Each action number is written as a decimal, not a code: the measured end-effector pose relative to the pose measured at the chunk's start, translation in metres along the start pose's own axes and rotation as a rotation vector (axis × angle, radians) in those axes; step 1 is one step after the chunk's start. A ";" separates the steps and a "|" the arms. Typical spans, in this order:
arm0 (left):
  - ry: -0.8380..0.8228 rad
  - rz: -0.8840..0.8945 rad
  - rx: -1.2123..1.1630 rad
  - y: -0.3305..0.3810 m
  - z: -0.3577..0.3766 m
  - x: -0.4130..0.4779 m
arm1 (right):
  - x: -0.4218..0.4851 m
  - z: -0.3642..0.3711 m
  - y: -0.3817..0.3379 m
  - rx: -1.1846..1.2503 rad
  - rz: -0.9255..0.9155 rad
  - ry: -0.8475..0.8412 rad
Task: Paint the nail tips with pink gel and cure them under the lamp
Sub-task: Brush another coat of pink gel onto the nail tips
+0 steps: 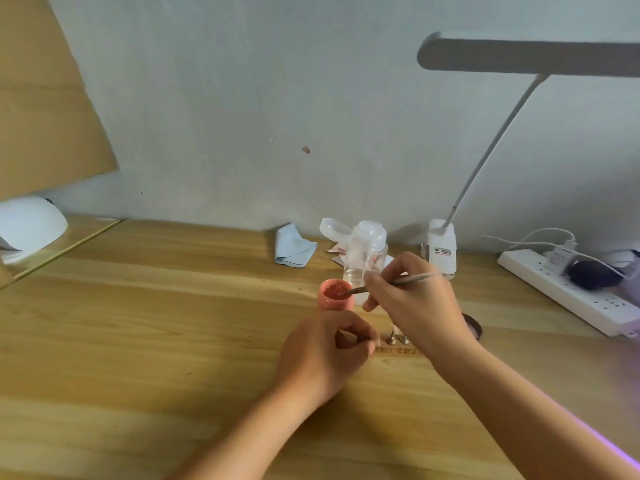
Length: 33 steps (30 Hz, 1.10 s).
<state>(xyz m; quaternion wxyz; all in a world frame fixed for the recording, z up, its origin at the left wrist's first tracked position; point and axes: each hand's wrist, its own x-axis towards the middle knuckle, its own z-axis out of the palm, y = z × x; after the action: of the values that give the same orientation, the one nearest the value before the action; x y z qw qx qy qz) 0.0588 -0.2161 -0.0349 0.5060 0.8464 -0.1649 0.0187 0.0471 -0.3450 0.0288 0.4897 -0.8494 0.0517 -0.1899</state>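
Observation:
An open pink gel pot (335,296) stands on the wooden desk (138,323). My right hand (415,299) pinches a thin brush (408,279) whose tip dips into the pot. Just in front, a wooden holder strip (398,350) carries small nail tips (397,338), partly hidden by my right hand. My left hand (322,355) is curled, its fingertips pinching the strip's left end. The white dome curing lamp (31,226) sits at the far left edge.
A clear pump bottle (363,261) stands right behind the pot, with a folded blue cloth (294,249) to its left. A clip-on desk lamp (441,247) reaches overhead. A white power strip (568,292) lies at right. A dark lid (473,325) peeks from behind my right wrist.

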 end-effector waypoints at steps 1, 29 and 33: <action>-0.001 -0.002 0.011 0.000 0.000 0.000 | 0.004 0.004 0.000 -0.037 0.017 0.002; -0.026 0.100 0.012 -0.008 0.000 0.004 | -0.060 -0.023 0.043 0.674 0.097 0.066; -0.023 0.109 0.002 -0.011 0.001 0.005 | -0.061 -0.019 0.050 0.637 0.057 0.071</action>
<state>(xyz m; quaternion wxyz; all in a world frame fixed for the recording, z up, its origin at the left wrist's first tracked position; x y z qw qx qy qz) 0.0669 -0.2140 -0.0434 0.5015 0.8368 -0.2165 0.0367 -0.0113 -0.3698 -0.0215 0.7340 -0.6444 0.0303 -0.2122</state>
